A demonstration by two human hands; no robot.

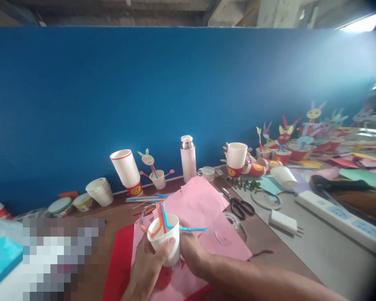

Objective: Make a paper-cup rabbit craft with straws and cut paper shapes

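Right up close, the left hand [152,257] has the white cup [171,248] in its grip, thumb across the front wall, the cup tipped a little above the pink sheets! Beside it, the right hand [192,253] comes in against the cup's right side, but its fingers are lost behind the wall, so I cannot tell whether they are pinching anything. Out of the cup rise an orange straw [160,215] and an upright blue straw [164,213], while another blue length [194,229] juts out to the right, over the right wrist. By my reading, this is the straw-fitting step, arms and stem being set into the cup. The next move seems to call for a firm left hold, with the right hand seating the straws from behind without crumpling that thin wall.

Under it all lie the pink sheets [203,194] on a red sheet [115,263], and just to the right, the black-handled scissors [242,207] rest on the table [115,217]. Further back, loose straws [146,200] lie in a bundle, and beyond them stands a cup figure [158,182] with a paper head and two straw arms, surely the look to match! Behind that line-up, a tall cup stack [127,169] to the left, a pink flask [188,163] near the middle, and the blue partition [175,92] closing off the back
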